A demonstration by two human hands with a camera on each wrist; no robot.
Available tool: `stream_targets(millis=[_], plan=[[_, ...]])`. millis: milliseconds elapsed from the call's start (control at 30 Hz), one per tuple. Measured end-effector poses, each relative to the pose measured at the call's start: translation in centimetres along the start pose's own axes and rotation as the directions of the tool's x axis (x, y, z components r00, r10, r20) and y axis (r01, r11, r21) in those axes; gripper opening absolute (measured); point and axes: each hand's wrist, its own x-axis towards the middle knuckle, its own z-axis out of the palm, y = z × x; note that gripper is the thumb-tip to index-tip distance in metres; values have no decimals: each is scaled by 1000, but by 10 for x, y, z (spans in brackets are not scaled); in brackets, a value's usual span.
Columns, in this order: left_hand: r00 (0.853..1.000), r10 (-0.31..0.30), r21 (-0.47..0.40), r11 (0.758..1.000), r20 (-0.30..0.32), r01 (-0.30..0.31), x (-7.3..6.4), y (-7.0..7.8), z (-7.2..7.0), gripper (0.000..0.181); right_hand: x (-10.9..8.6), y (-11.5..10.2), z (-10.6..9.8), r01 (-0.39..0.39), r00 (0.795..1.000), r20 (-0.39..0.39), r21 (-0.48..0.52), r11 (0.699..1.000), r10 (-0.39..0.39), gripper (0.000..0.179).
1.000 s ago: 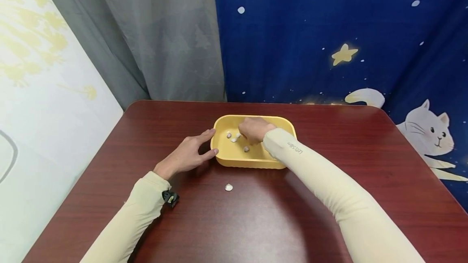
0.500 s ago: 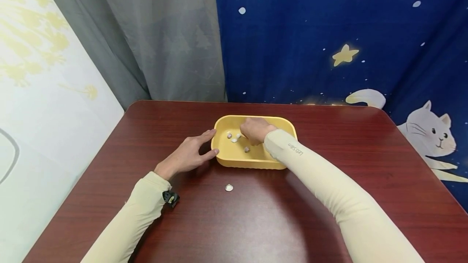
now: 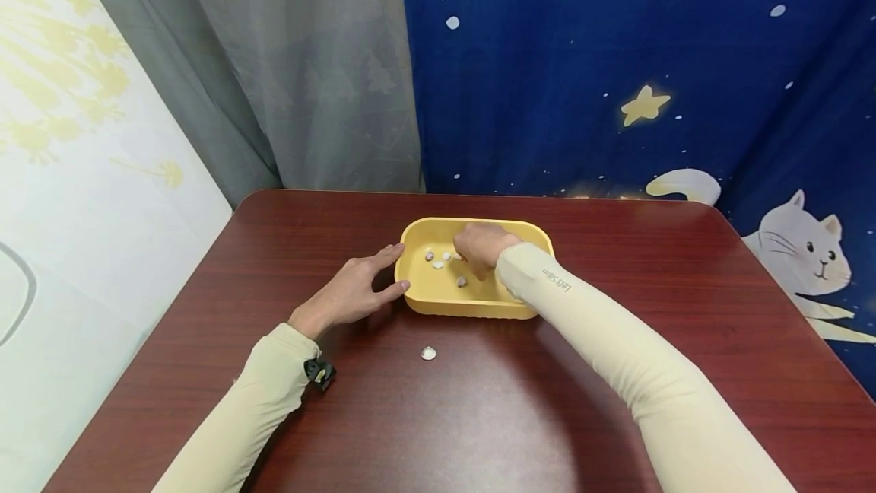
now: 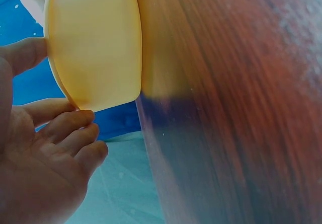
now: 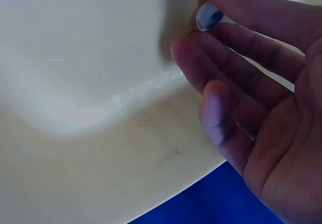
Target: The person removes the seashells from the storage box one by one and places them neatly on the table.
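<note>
A yellow plastic bin (image 3: 472, 309) stands on the table with several small seashells in it, among them a white shell (image 3: 438, 265) and a brownish shell (image 3: 461, 281). My left hand (image 3: 350, 287) rests at the bin's left end, straight thumb and index finger touching the rim, the other fingers loosely bent. Inside the bin, my right hand (image 3: 482, 246) reaches down toward the floor. The right wrist view shows its thumb and index finger pinching a small pale shell with a dark patch (image 5: 209, 16).
Another white shell (image 3: 428, 354) lies on the dark red table (image 3: 383, 432), in front of the bin. Behind the table hang a grey curtain (image 3: 328, 82) and a blue curtain (image 3: 534, 82). A white wall panel (image 3: 82, 249) borders the left side.
My right hand has shifted slightly to the right inside the bin. The left hand, the bin and the shell on the table have stayed in place.
</note>
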Motion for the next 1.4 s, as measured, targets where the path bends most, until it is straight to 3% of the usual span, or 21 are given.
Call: stream_targets(millis=[333,733,1100,1400], plan=[[1000,10,-4,1000,-8,-10,0,0,1,72,-1,2,3,36,999,-37,37,999,-35,39],[1000,-11,-9,1000,4,11,0,0,1,72,-5,8,-8,111,994,-8,214,970,-112,26],[1000,-20,-13,1000,6,20,-2,0,0,72,-12,10,-18,158,985,-95,155,975,-145,21],[999,-27,-9,1000,23,28,0,0,1,73,-27,10,-26,216,970,-155,200,956,-187,15]])
